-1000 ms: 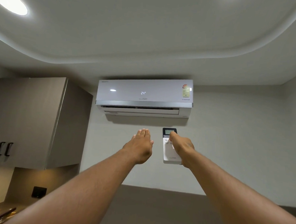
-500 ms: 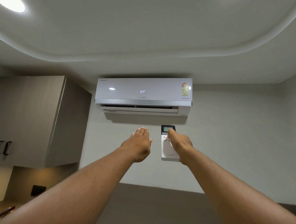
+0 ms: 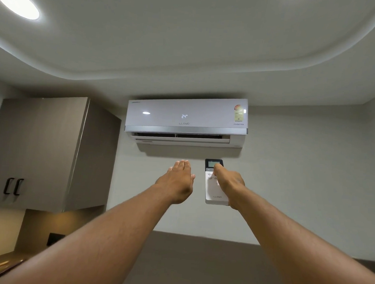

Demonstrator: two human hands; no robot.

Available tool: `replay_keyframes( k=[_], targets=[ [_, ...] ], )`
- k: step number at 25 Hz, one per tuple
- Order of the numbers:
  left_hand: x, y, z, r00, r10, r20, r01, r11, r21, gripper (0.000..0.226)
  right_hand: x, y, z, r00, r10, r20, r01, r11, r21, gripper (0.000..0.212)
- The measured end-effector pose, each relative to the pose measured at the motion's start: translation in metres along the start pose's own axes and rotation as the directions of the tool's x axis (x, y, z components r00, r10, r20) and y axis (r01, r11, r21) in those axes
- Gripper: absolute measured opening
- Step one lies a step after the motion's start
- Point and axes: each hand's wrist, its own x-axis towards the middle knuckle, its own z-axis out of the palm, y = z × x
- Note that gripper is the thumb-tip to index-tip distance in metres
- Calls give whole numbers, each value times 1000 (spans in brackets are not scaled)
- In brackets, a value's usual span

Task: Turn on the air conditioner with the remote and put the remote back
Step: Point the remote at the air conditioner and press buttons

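Below the air conditioner, both arms reach up toward the wall. The unit is mounted high on the pale wall, its front panel showing "24" and its lower flap swung open over a dark slot. Just under its right end, the right hand holds the white remote upright, screen end toward the unit; the thumb lies across the buttons near the small display, and the other fingers wrap behind the body, clamped on it, though they are hidden from this view. Under the middle of the air conditioner, beside the remote and apart from it, the left hand is raised with its back toward the camera, fingers straight and pressed together, holding nothing. To the left of the air conditioner hangs a grey wall cabinet with two dark handles on its doors. Up and to the left of the unit, a round ceiling light glows. Far below and to the left of it, a corner of a desk shows, with blurred objects I cannot identify.
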Motion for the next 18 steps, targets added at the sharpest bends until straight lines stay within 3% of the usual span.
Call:
replay_keyframes(
  k=[18],
  targets=[
    [-9,2,-10,1000,-20,6,20,1000,-23,59,-8,-1,5,1000,12,25,-12,1000,2,23]
  ],
)
